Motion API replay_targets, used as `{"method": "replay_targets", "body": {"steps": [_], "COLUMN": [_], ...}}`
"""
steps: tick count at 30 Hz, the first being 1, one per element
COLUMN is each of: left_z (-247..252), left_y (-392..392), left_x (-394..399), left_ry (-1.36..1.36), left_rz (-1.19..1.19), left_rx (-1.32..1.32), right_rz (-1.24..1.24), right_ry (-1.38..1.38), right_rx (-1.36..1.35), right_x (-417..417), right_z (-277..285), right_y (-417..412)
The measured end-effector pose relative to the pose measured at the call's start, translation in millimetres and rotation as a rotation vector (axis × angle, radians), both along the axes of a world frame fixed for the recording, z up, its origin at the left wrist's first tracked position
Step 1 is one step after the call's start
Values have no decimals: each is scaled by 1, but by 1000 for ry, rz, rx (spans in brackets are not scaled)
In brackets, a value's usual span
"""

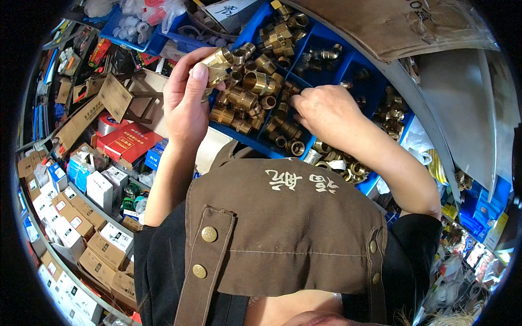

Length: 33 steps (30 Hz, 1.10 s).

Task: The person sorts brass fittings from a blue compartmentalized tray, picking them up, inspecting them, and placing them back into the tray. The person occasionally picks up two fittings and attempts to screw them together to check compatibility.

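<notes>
My left hand [189, 91] is closed around brass pipe fittings [216, 67], held above the left edge of a blue divided plastic bin [240, 136]. Threaded brass fittings [261, 83] fill the compartment beside it. My right hand [326, 110] reaches down into a middle compartment, among smaller brass fittings [281, 126]. Its fingertips are hidden behind the hand and against the fittings, so whether they grip one cannot be told. More brass fittings [346, 165] lie in the compartment below my right forearm, some with white labels. A few elbow-shaped metal fittings [326, 53] sit in a darker compartment above.
Blue bins with white plastic fittings [132, 30] stand at the upper left. A wooden stool [116, 98] and a red box [128, 142] are at the left, above shelves of cardboard boxes [102, 252]. A large cardboard piece [391, 24] and a curved metal edge [424, 118] border the bin's right side.
</notes>
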<state>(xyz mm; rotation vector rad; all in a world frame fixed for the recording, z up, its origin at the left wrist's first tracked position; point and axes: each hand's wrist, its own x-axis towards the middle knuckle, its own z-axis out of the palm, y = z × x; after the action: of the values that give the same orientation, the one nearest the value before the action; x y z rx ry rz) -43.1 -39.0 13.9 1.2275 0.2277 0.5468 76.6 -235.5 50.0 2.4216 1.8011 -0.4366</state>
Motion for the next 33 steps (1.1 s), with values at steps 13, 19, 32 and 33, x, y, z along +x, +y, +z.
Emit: {"method": "replay_targets", "body": {"steps": [13, 19, 32, 33], "left_z": [-1, 0, -2, -3], "left_y": [0, -1, -1, 0], "left_x": [-1, 0, -1, -1], "left_ry": [-35, -32, -26, -28], "left_rz": [-4, -3, -3, -10], "left_rx": [-10, -8, -27, -35], "right_rz": [-47, -89, 186, 204], "right_ry": [93, 99, 51, 66], "right_rx": [69, -260, -10, -37], "right_x": [-4, -19, -16, -14], "right_z": [-7, 8, -9, -8], "right_y": [-10, 2, -4, -3]}}
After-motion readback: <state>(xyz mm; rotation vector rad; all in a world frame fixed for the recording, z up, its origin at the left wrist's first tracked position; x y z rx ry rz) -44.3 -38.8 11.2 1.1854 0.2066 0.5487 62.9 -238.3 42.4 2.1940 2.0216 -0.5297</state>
